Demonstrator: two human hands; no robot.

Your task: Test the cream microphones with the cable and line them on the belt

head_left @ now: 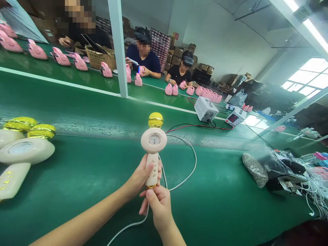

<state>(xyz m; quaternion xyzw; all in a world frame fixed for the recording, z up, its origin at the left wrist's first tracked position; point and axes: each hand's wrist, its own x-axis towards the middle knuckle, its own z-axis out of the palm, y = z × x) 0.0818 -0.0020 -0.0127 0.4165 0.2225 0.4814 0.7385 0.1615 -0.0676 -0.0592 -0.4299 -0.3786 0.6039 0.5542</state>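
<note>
1. Our left hand (139,177) is clenched round the handle (153,169) of the microphone (153,140), with the thumb across its front. Our right hand (159,208) grasps the lower end, just at the gold collar (151,186).
2. We hold the microphone upright above the green belt (217,205), in the middle of our view, with its gold grille (155,119) on top and the round face with its small window (154,139) toward us.
3. A white cable (191,171) loops behind the microphone and runs down past our hands. We cannot tell whether it plugs into the microphone. If it does, a snag or sharp tug could strain the joint or twist the handle in our grip.
4. Spare microphones (23,147) lie at the left of the belt, well apart from ours. A careless swing that way could knock them and scuff the gold.
5. Red and black leads (197,125) run along the belt from the power supply (206,109) and could tangle with the white cable.
6. The handle has small gold markings, too small for us to read with certainty. The meter (235,118) shows red digits that we cannot make out, and we see no legible brand.
</note>
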